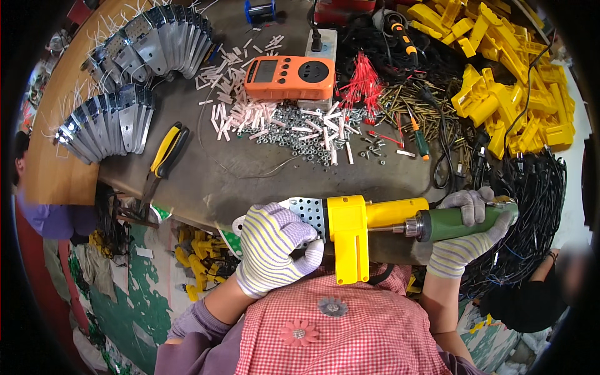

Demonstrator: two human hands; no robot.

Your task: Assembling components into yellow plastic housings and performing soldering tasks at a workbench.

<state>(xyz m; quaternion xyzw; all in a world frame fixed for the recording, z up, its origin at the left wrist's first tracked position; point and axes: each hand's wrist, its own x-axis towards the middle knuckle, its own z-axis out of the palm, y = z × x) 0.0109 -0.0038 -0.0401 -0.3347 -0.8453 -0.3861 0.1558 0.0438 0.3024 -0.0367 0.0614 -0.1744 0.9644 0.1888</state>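
My left hand (275, 250), in a striped glove, is closed around a metal plate with rows of holes (307, 212). The plate's far end joins a yellow plastic housing (348, 240), whose round yellow arm (397, 212) points right. Closed around a green power screwdriver (456, 222) is my right hand (472, 231), gloved the same way. The tool lies level, its bit (387, 229) reaching left to the housing's side. Whether a screw sits at the bit's tip is too small to tell. Both hands are at the table's near edge.
Fanned metal plates with wires (150, 47) stand at the back left, near yellow-handled pliers (165, 153). White tubes, nuts and screws (281, 128) lie mid-table around an orange meter (290, 78). Yellow housings (512, 100) and black cables (531, 206) are piled right. Another person (531, 287) is at lower right.
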